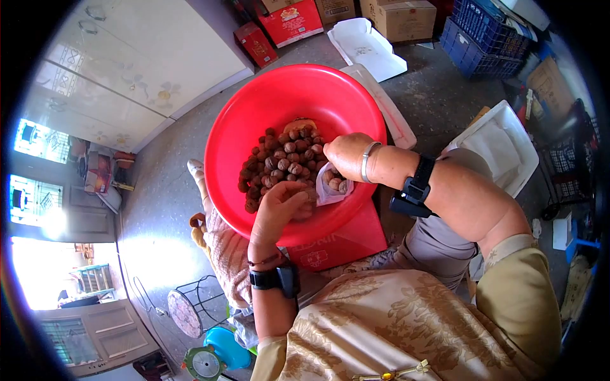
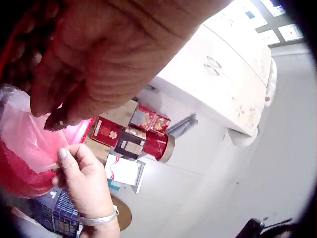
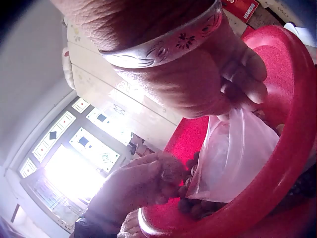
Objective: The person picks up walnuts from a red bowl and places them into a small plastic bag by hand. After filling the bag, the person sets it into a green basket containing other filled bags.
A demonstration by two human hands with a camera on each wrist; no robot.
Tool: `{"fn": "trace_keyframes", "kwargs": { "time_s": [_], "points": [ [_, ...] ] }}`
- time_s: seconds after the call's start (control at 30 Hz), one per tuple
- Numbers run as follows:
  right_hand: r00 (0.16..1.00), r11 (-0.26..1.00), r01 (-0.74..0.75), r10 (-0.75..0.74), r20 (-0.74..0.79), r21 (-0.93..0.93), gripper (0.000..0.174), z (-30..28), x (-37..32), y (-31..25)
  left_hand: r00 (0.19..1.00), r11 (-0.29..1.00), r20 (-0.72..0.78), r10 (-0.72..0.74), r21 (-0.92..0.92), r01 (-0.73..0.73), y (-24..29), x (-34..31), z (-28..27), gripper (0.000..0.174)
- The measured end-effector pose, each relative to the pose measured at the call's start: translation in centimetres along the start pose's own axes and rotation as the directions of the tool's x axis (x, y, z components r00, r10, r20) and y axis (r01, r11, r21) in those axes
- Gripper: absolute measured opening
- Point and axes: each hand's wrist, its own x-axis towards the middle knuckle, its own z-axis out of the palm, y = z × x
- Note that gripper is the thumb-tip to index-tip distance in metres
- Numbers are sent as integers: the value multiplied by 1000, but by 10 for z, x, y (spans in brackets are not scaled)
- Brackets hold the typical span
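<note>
Thin translucent plastic bag (image 1: 323, 196), a few nuts inside, sits in the large round red plastic basin (image 1: 223, 136), next to a heap of loose brown walnuts (image 1: 286, 155). Right hand (image 1: 349, 154) pinches the bag's edge. Left hand (image 1: 278, 208) is over the heap by the bag, fingers bent; can't tell if a nut is in it. Basin is above a red printed box (image 1: 333, 244). Step looks like early bagging; next move likely calls for nuts into the mouth, bag kept open. Left wrist view shows the thumb on the film, hidden from the head view; only head shows the bagged nuts clearly.
</note>
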Motion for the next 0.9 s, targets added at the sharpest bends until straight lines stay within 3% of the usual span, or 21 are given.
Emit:
{"fn": "trace_keyframes", "kwargs": {
  "time_s": [0.07,0.17,0.23,0.27,0.37,0.43,0.5,0.57,0.6,0.67,0.7,0.77,0.83,0.9],
  "points": [
    [999,1000,14,-14,30,-18,17,-1,0,0,1000,998,-4,-7,55,7,7,1,10,30],
    [1000,1000,13,-13,28,-6,18,-2,0,-1,998,996,8,64,-57,-63,9,2,17,31],
    [998,1000,-3,3,55,-5,17,-2,2,0,977,974,-82,199,-97,-206,6,4,16,31],
    [998,1000,-3,3,55,-5,17,-1,1,1,977,974,-82,198,-97,-206,7,4,14,31],
    [999,999,37,-37,19,-10,16,2,1,2,942,968,-221,251,62,-243,12,1,-11,26],
    [999,999,41,-41,18,-25,16,3,2,3,871,934,-351,343,229,-275,4,4,-33,23],
    [999,999,32,-31,29,-7,15,6,4,4,841,914,-379,387,277,-296,-12,9,-58,23],
    [999,1000,19,-20,42,9,15,6,5,3,765,847,-472,439,501,-177,-23,12,-71,19],
    [1000,1000,8,-8,1,6,18,7,4,2,765,847,-472,438,501,-176,-30,13,-75,19],
    [999,1000,-3,3,-41,2,22,4,2,0,718,615,-377,585,783,-90,-37,14,-77,21],
    [1000,1000,-2,3,-31,9,22,2,1,-1,717,615,-378,586,783,-90,-41,17,-79,21],
    [1000,1000,-1,2,-20,16,22,2,1,-1,805,538,-324,497,843,7,-43,21,-77,25],
    [999,999,37,-37,-8,-40,14,3,2,1,820,528,-363,443,844,88,-46,27,-73,29],
    [999,998,40,-40,-9,-42,14,3,2,1,824,399,-337,455,905,150,-50,32,-71,31]
  ]
}}
